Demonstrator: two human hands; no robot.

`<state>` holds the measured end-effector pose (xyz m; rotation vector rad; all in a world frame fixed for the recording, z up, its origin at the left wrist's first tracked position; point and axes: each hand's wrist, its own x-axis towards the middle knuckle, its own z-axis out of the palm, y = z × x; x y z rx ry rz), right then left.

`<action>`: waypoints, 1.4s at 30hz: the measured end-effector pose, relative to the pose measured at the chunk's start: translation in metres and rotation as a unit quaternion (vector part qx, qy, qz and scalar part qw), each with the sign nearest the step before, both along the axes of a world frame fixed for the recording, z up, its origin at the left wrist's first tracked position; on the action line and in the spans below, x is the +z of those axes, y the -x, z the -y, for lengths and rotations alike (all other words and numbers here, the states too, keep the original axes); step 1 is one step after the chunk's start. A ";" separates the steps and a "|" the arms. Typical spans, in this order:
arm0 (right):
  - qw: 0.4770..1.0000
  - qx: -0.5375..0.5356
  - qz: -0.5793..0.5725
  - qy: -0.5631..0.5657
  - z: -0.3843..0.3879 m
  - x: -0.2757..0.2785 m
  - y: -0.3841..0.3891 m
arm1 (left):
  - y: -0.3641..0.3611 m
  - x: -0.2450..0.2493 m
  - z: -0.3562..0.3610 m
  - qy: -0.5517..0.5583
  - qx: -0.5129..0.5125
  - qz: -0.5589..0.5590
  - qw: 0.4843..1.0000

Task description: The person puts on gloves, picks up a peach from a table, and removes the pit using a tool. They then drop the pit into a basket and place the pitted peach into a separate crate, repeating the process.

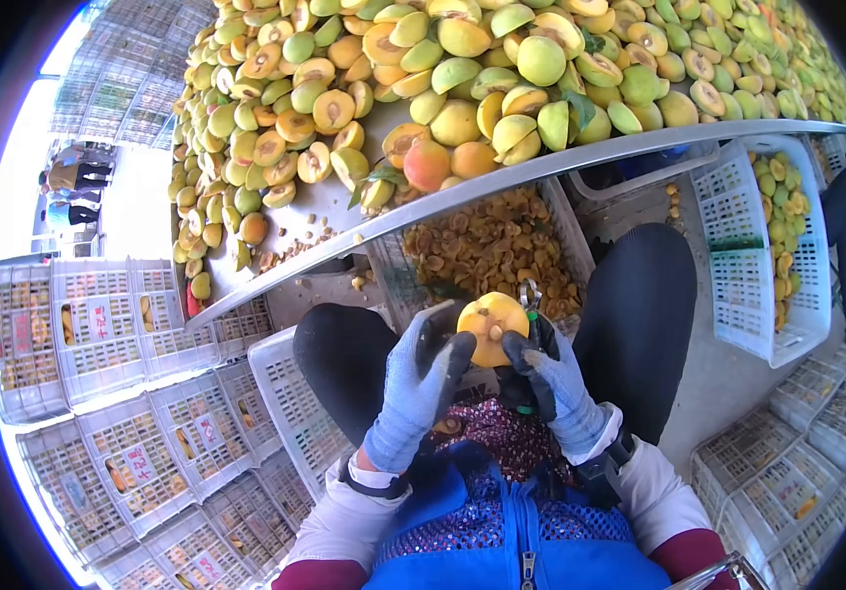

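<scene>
Between my hands, above my lap, is a yellow apricot (pixel 487 339), its cut face up with a pale stone at the centre. My left hand (pixel 425 362), in a grey-blue glove with dark fingertips, grips it from the left. My right hand (pixel 551 379), gloved the same way, has its thumb at the apricot's right edge. Wrapped in the right fingers is a small hand tool (pixel 530 298) with a shiny metal tip and black-and-green handle, mostly hidden by the hand. Ahead, the metal-rimmed table (pixel 541 165) bears a large heap of apricots (pixel 462 69), many halved.
Beneath the table edge stands a crate of brownish apricot pieces (pixel 492 246). A white basket (pixel 264 379) is by my left leg; another white basket (pixel 728 261) with apricots stands right. Stacked crates (pixel 138 423) fill the left side. Other people (pixel 74 187) are at far left and the right edge.
</scene>
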<state>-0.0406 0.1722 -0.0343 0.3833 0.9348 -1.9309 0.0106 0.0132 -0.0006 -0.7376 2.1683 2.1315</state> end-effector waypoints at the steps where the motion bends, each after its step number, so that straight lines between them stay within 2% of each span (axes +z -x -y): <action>1: 1.000 0.007 -0.001 0.003 0.001 0.001 -0.006 | -0.003 0.006 -0.005 -0.059 0.015 -0.016 0.998; 2: 1.000 0.013 -0.001 0.005 0.003 0.003 -0.012 | -0.007 0.009 -0.011 -0.116 0.030 -0.031 0.992; 3: 0.998 -0.010 -0.033 0.044 0.009 -0.008 -0.025 | -0.018 -0.003 -0.012 -0.048 -0.021 -0.070 0.996; 5: 0.993 -0.019 -0.083 0.087 0.016 -0.014 -0.037 | -0.023 -0.004 -0.022 -0.092 0.054 -0.100 0.989; 6: 0.986 0.019 -0.163 0.019 0.016 -0.010 -0.035 | -0.025 -0.003 -0.022 -0.128 0.086 -0.095 0.984; 8: 0.938 0.092 -0.315 -0.116 0.014 0.004 -0.027 | -0.028 0.011 -0.015 -0.054 0.091 -0.075 0.992; 9: 0.883 0.086 -0.409 -0.214 0.014 0.034 -0.023 | -0.031 0.000 -0.010 0.039 0.098 -0.109 0.988; 10: 0.881 0.057 -0.427 -0.195 0.016 0.034 -0.021 | -0.036 -0.005 -0.003 0.051 0.096 -0.099 0.989; 12: 0.875 -0.001 -0.458 -0.158 0.015 0.031 -0.022 | -0.041 0.001 0.002 0.116 0.043 -0.088 0.988; 13: 0.873 -0.037 -0.462 -0.153 0.017 0.027 -0.028 | -0.045 0.009 0.003 0.116 0.004 -0.071 0.991; 14: 0.832 -0.003 -0.522 -0.186 0.017 0.027 -0.029 | -0.049 0.015 0.004 0.115 -0.035 -0.054 0.991; 16: 0.733 0.067 -0.632 -0.242 0.020 0.030 -0.027 | -0.053 0.013 0.002 0.116 -0.003 -0.071 0.991; 17: 0.732 0.063 -0.629 -0.254 0.024 0.031 -0.032 | -0.056 0.013 0.003 0.118 0.011 -0.062 0.991; 20: 0.670 0.077 -0.686 -0.273 0.024 0.038 -0.041 | -0.062 0.009 0.003 0.142 0.040 -0.073 0.986; 21: 0.643 0.048 -0.713 -0.277 0.025 0.036 -0.044 | -0.064 0.008 0.004 0.147 0.038 -0.078 0.985; 24: 0.643 0.074 -0.721 -0.248 0.022 0.042 -0.047 | -0.068 0.007 0.000 0.150 0.049 -0.089 0.984; 25: 0.580 0.066 -0.773 -0.249 0.021 0.050 -0.051 | -0.069 0.006 -0.002 0.165 0.051 -0.098 0.980; 26: 0.584 0.094 -0.780 -0.207 0.021 0.053 -0.055 | -0.069 0.005 -0.002 0.181 0.053 -0.108 0.976; 27: 0.607 0.134 -0.759 -0.193 0.021 0.049 -0.061 | -0.066 0.011 0.001 0.079 0.046 -0.097 0.991; 28: 0.630 0.173 -0.736 -0.180 0.022 0.046 -0.065 | -0.067 0.011 0.004 0.074 0.044 -0.097 0.992; 31: 0.736 0.130 -0.648 -0.148 0.019 0.050 -0.062 | -0.069 -0.001 0.011 0.081 0.047 -0.109 0.990; 32: 0.784 0.137 -0.585 -0.158 0.015 0.048 -0.060 | -0.070 -0.007 0.013 0.100 0.054 -0.116 0.987; 34: 0.761 0.133 -0.604 -0.197 0.007 0.048 -0.048 | -0.068 0.009 0.019 0.034 0.074 -0.077 0.994; 35: 0.792 0.163 -0.558 -0.186 0.006 0.049 -0.048 | -0.070 0.011 0.023 0.021 0.054 -0.054 0.997; 38: 0.618 0.268 -0.684 -0.280 0.006 0.053 -0.047 | -0.065 0.015 0.014 0.000 0.050 -0.076 0.996; 39: 0.589 0.223 -0.721 -0.291 0.006 0.048 -0.048 | -0.064 0.017 0.011 -0.014 0.055 -0.062 0.996; 42: 0.578 0.254 -0.716 -0.300 0.007 0.051 -0.046 | -0.060 0.017 0.003 -0.037 0.084 -0.091 0.992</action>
